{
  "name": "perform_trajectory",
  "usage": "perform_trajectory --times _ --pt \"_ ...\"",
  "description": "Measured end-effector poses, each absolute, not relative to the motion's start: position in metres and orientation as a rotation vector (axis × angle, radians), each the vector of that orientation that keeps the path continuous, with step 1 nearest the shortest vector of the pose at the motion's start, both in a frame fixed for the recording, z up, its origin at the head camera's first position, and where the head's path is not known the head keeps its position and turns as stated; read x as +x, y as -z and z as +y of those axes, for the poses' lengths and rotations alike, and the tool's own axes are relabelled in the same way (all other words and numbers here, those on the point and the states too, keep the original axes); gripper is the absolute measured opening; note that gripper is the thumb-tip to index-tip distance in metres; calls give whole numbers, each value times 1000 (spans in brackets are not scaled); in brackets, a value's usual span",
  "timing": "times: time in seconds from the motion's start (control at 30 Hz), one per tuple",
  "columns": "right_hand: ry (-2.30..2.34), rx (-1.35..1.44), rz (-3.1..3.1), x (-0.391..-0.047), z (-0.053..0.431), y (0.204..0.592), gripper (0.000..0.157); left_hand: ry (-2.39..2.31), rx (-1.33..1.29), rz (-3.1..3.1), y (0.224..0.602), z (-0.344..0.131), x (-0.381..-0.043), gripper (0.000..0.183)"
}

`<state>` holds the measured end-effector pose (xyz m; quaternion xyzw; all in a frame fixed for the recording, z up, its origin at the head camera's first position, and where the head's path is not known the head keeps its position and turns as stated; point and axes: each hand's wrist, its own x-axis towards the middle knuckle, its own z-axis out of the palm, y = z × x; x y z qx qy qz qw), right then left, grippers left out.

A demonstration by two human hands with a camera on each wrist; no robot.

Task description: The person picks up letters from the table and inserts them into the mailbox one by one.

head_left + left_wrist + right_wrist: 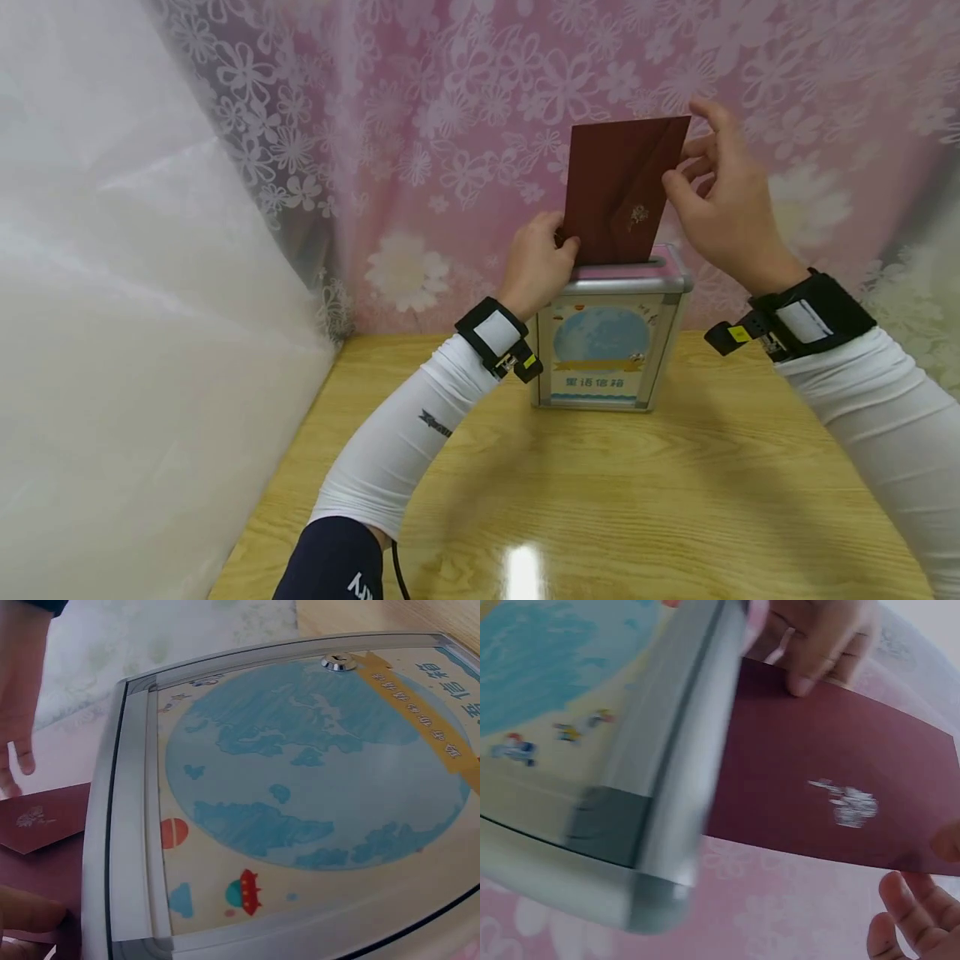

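A dark red envelope (618, 192) with a small silver flower print stands upright, its lower end at the slot in the pink top of a letter box (600, 350). My left hand (536, 262) pinches the envelope's lower left edge, thumb in front. At the opposite edge, my right hand (723, 192) has its thumb lapping the envelope and its fingers spread loosely around the upper corner. The right wrist view shows the envelope (802, 765) beside the box's metal frame (682, 750). A small lock (339, 662) sits on the box front in the left wrist view.
The box stands near the back of a wood-grain table (600, 500). Behind it hangs a pink flowered curtain (465, 167). A whitish sheet (135, 292) slopes along the left side. A black cable (399, 571) hangs by the left elbow.
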<state>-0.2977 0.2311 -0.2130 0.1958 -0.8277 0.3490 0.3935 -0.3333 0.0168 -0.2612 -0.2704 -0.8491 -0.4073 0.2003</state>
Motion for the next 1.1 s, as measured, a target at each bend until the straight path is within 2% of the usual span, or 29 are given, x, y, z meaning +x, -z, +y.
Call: perform_trajectory --times 0.1,0.33,0.57,0.67,0.87,1.1 --pt "-828 505 -2044 -297 228 206 62 1117 -773 -2395 263 14 -334 16" --pt "-758 527 -2027 -299 224 208 34 1196 -751 -2366 259 13 -334 32" --pt "-779 569 -2122 -305 224 232 34 1227 -814 -2137 250 12 -336 53" --pt "-784 579 -2150 -307 225 241 35 1154 -815 -2113 248 12 -338 47" --pt "-762 587 -2208 -309 228 258 31 1060 -745 -2177 254 7 -344 19" --pt "-718 597 -2289 -312 230 269 22 978 -705 -2280 265 2 -346 14"
